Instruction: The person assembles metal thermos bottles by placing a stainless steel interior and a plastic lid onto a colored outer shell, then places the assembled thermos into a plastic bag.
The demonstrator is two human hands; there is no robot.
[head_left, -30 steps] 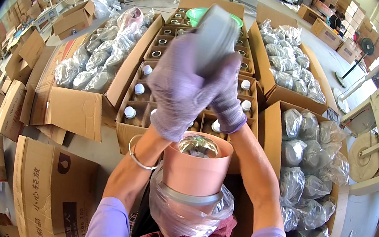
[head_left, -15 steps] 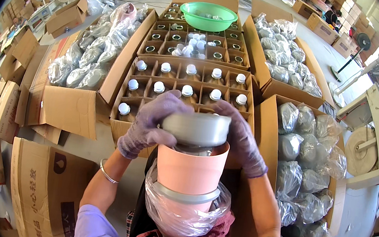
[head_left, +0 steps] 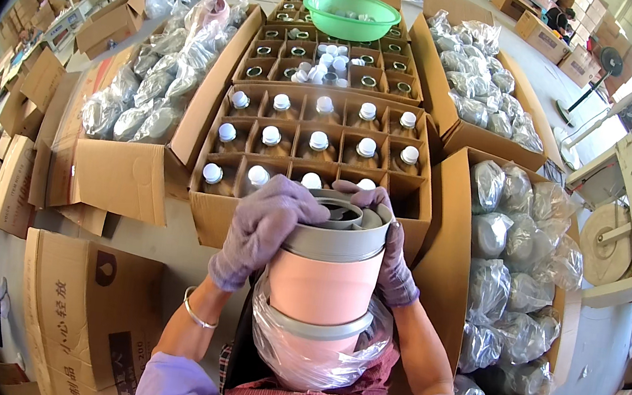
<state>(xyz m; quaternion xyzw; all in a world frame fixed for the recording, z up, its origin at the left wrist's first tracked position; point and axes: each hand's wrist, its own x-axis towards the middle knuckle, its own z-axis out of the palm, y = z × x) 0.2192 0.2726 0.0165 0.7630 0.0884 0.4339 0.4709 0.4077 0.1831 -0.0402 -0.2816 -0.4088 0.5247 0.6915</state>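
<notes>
A pink, bucket-like container (head_left: 323, 287) stands upright close to my body. On its top rim sits a grey ring-shaped lid (head_left: 335, 246) with a dark round opening in its middle. My left hand (head_left: 269, 227), in a greyish-purple glove, closes its fingers over the lid's left edge. Gloved alike, my right hand (head_left: 389, 245) grips the lid's right edge, with fingers over the far rim. A grey band (head_left: 319, 330) circles the container lower down. Clear plastic bag (head_left: 291, 361) bunches around its lower part and hides the base.
Just ahead, a divided carton (head_left: 212, 157) holds several white-capped bottles. Behind it, another carton (head_left: 416, 102) bears loose white caps and a green basin (head_left: 350, 27). Open boxes of bagged grey items stand at left (head_left: 127, 177) and right (head_left: 448, 242). A closed carton (head_left: 84, 302) stands front left.
The grey lid has come down from just above the pink container onto its rim. Both hands have moved down and toward me with it; its top opening now shows.
</notes>
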